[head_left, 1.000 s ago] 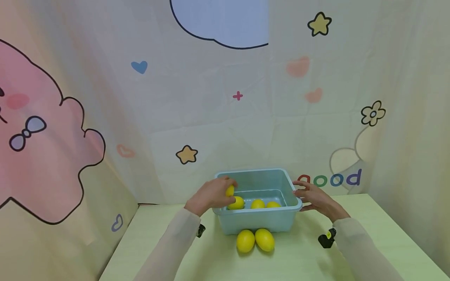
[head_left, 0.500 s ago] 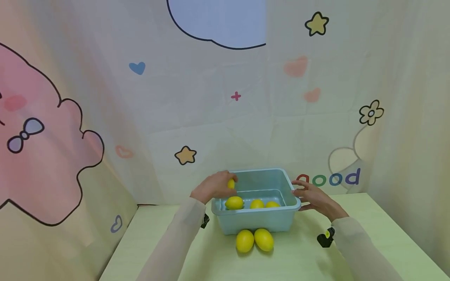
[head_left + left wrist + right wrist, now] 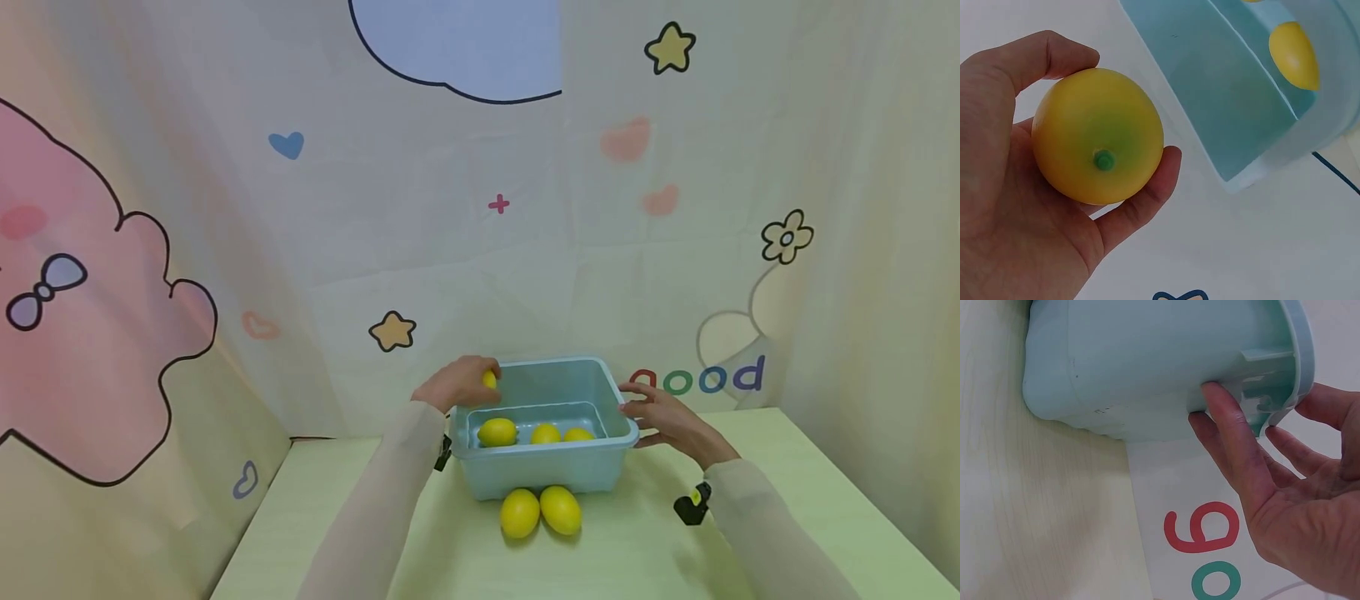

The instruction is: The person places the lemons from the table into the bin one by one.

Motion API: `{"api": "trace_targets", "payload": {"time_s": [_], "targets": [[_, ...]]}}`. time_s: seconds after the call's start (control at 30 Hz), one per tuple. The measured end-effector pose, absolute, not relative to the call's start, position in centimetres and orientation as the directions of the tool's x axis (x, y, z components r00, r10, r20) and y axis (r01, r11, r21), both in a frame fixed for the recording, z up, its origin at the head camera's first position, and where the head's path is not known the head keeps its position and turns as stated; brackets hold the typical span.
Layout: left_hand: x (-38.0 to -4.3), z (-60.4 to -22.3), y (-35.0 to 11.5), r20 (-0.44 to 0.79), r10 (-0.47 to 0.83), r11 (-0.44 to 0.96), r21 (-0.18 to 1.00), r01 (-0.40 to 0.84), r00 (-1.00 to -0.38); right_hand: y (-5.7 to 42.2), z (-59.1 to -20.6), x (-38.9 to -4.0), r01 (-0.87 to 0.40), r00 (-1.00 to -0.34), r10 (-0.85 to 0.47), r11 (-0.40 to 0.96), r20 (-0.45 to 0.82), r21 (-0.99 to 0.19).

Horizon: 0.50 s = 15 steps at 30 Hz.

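My left hand (image 3: 457, 382) holds a yellow lemon (image 3: 1097, 131) above the left side of a light blue plastic bin (image 3: 543, 468). In the left wrist view the thumb and fingers curl round the fruit, its green stem end facing the camera. My right hand (image 3: 671, 423) grips the bin's right rim; in the right wrist view its digits touch the rim (image 3: 1304, 356) while two fingertips (image 3: 1219, 394) lie against the outer wall. Inside the bin, one lemon (image 3: 497, 432) lies at the left, with two more (image 3: 546, 433) at the middle and right.
Two lemons (image 3: 520, 513) rest side by side on the pale wooden table (image 3: 630, 550), just in front of the bin. Behind the bin hangs a white curtain (image 3: 450, 208) with printed stars, hearts and letters.
My left hand has risen with its lemon, away from the lemon at the left of the bin and towards the bin's back left corner. The right hand stays at the rim.
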<state>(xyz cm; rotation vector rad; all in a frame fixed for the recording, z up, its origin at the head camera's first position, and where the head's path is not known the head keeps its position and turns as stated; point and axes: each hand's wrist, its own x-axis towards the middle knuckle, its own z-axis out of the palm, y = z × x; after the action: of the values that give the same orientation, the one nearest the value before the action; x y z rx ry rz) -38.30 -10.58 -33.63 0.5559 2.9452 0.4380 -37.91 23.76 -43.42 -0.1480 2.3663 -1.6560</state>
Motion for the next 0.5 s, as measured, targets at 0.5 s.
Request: {"api": "trace_targets", "payload": {"time_s": [0.5], "targets": [[-39.4, -34.3, -9.2, -0.126, 0.344, 0.894, 0.346, 0.284, -0.930, 23.6, -43.5, -38.0, 0.069, -0.964, -0.217, 0.348, -0.152, -0.935]]}}
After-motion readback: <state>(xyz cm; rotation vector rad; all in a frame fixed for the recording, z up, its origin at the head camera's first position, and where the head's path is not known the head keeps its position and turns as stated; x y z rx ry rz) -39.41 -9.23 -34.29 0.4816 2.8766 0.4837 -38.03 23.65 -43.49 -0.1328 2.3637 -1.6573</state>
